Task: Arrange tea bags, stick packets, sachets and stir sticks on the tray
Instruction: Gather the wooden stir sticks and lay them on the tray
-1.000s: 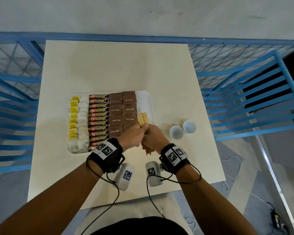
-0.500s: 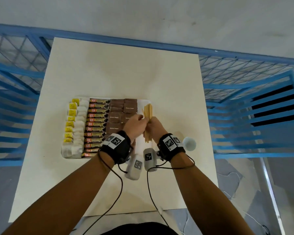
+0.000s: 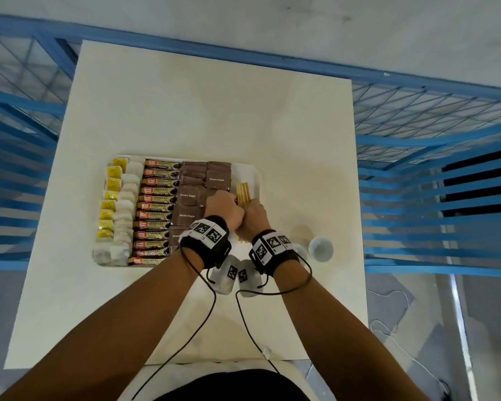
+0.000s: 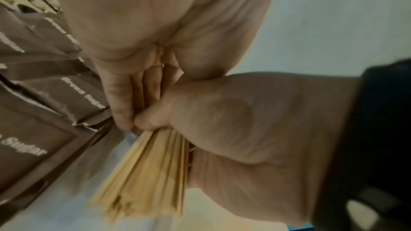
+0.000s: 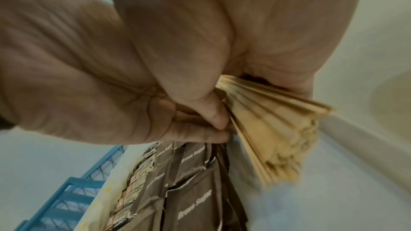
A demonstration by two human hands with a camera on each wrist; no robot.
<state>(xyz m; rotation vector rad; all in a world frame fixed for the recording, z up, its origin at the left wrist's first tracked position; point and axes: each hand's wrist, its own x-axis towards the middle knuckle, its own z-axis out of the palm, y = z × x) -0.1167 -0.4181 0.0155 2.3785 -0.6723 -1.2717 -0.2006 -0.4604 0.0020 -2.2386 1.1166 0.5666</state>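
While both hands' fingers [image 4: 120,104] are curling tightly around the wooden stir sticks [image 3: 242,193], hovering beside the brown sugar sachets [image 3: 219,178], the light, slippery bundle is probably needing a mid-length grip against fanning.

My left hand [image 3: 224,208] and right hand [image 3: 253,217] cover the middle of the stir sticks [image 3: 243,193], my left wrist hides the near sachets [image 3: 187,215] at frame centre, and both wrist views blur the stick ends and crop the tray [image 3: 255,175].
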